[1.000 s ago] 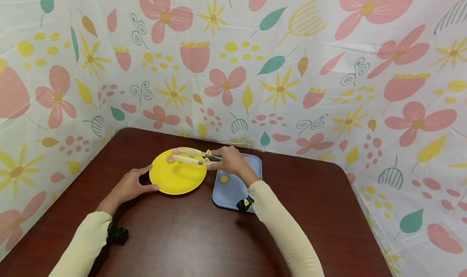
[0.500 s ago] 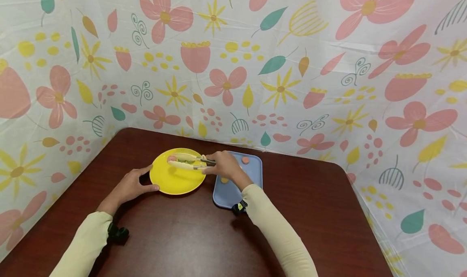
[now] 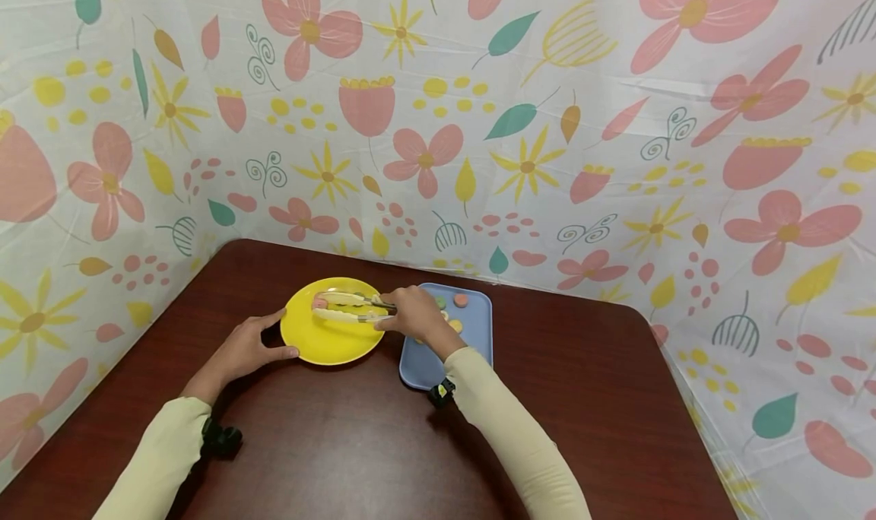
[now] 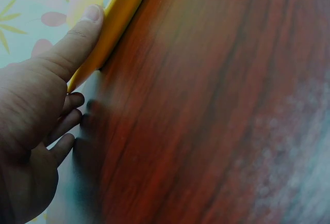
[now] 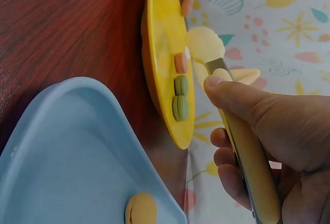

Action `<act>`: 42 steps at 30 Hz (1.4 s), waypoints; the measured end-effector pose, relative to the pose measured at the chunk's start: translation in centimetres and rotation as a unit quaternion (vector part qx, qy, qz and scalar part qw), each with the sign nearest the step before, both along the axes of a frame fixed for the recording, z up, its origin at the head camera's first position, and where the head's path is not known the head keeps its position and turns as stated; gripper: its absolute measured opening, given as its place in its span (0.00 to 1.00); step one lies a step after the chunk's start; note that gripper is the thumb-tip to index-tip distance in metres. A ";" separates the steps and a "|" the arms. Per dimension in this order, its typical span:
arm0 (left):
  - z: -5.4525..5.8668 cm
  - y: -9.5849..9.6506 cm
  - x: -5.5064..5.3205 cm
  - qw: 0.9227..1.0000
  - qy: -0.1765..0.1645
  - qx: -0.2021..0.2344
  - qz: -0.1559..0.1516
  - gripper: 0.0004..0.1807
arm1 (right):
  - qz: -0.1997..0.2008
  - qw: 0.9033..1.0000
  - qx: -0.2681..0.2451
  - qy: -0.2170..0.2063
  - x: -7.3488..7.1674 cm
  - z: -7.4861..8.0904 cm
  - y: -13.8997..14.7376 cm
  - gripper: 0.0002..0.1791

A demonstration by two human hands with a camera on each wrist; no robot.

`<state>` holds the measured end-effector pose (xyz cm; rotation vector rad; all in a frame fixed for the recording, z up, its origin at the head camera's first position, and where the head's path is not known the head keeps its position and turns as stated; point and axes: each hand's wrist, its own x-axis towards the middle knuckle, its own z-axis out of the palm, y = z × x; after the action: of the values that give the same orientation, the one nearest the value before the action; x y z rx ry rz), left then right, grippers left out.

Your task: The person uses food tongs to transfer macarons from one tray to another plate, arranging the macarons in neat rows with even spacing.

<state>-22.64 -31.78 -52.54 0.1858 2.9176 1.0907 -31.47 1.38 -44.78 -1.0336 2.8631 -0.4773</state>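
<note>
My left hand (image 3: pixel 239 347) holds the yellow plate (image 3: pixel 335 351) at its left rim, the thumb along the edge in the left wrist view. With my right hand (image 3: pixel 417 313) I grip tongs (image 5: pixel 242 141) that have cream heads and steel arms. Their heads are over the plate, at a pink macaron (image 3: pixel 319 302); whether they pinch it I cannot tell. In the right wrist view a pink macaron (image 5: pixel 180 63) and two green macarons (image 5: pixel 180 97) sit on the plate. Beneath my right wrist lies the blue tray (image 3: pixel 426 364).
On the tray are a pink macaron (image 3: pixel 461 300), a green macaron (image 3: pixel 440 302) and a yellow macaron (image 3: pixel 455 325). The brown table (image 3: pixel 328 436) meets a flowered cloth (image 3: pixel 424 223) at its back and left side.
My right hand has moved a little left and the tongs have lowered towards the plate with the pink macaron at their tips. More of the tray shows. The left hand and plate stay put.
</note>
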 end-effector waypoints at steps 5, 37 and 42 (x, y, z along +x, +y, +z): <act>0.0 0.0 0.0 1.000 0.000 0.001 -0.001 0.62 | -0.004 1.000 0.013 0.000 0.0 -0.2 -0.3 0.34; 0.2 -0.1 0.1 1.000 0.001 0.002 0.003 0.62 | -0.022 0.999 -0.027 0.001 0.5 2.5 3.1 0.35; 0.1 -0.1 0.2 1.000 0.001 0.003 0.003 0.61 | -0.034 0.999 -0.029 0.000 0.9 3.5 4.7 0.37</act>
<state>-22.49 -31.86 -52.48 0.1777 2.9198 1.1016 -30.57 6.08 -41.23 -0.9460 2.9086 -0.5684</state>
